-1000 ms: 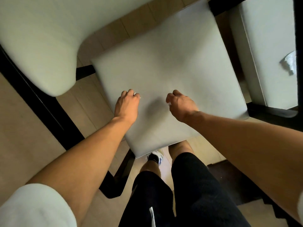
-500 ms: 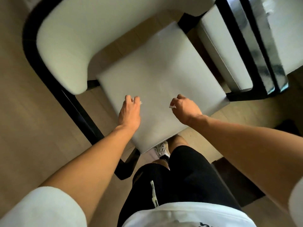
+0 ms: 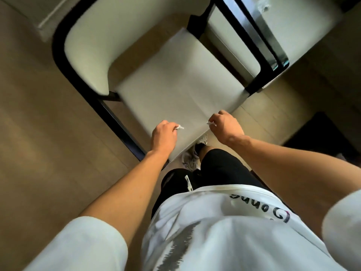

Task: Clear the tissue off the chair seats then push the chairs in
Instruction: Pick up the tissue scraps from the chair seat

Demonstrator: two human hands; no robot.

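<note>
1. Nearest, both hands hang above the near corner of the chair seat, each with its fingers curled in. The left hand pinches a small white scrap of tissue that sticks out to the right of its fingertips; the right hand pinches another tissue scrap that sticks out to the left. The two scraps point toward each other and are near but not touching.

2. Both scraps look lifted off the cushion, though motion blur makes any gap hard to judge. The rest of the seat shows no tissue that I can make out.

3. The relation the next move turns on: the seat stretches away from the hands, far and to the right, with its backrest on the far left. Pushing the chair in likely means driving it along that axis toward the table edge at far right. The left hand is the nearer one to the backrest and the black frame; the right hand is nearer the seat's right edge.

4. Farthest, at top right, a pale crumpled shape lies on the cushion of a second chair; it may be more tissue, too small to tell.
</note>
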